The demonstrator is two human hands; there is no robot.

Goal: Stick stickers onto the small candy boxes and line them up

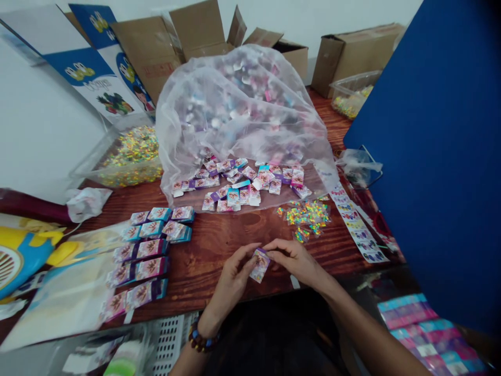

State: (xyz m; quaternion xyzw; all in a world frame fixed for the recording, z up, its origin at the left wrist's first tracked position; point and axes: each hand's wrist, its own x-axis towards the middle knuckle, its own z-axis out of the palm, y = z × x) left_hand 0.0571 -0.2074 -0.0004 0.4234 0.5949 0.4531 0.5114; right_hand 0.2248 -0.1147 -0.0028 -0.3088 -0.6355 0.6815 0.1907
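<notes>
Near the table's front edge, my left hand (237,269) and my right hand (291,257) both grip one small printed carton (259,265), white with a purple end. My left fingers pinch its left side, and my right fingertips close on its upper right corner. Beyond my right hand lies a pile of small clear packets of colourful beads (309,216). More small cartons (235,190) lie loose at the mouth of a big translucent bag (242,104). Stacked in rows to my left are several similar cartons (151,245) with purple, pink and blue sides.
A clear tub of colourful packets (133,151) stands at the left, another tub (350,96) at the back right. Cardboard boxes (352,49) line the wall. A blue panel (426,156) borders the right side. A strip of round stickers (358,230) lies beside the packets.
</notes>
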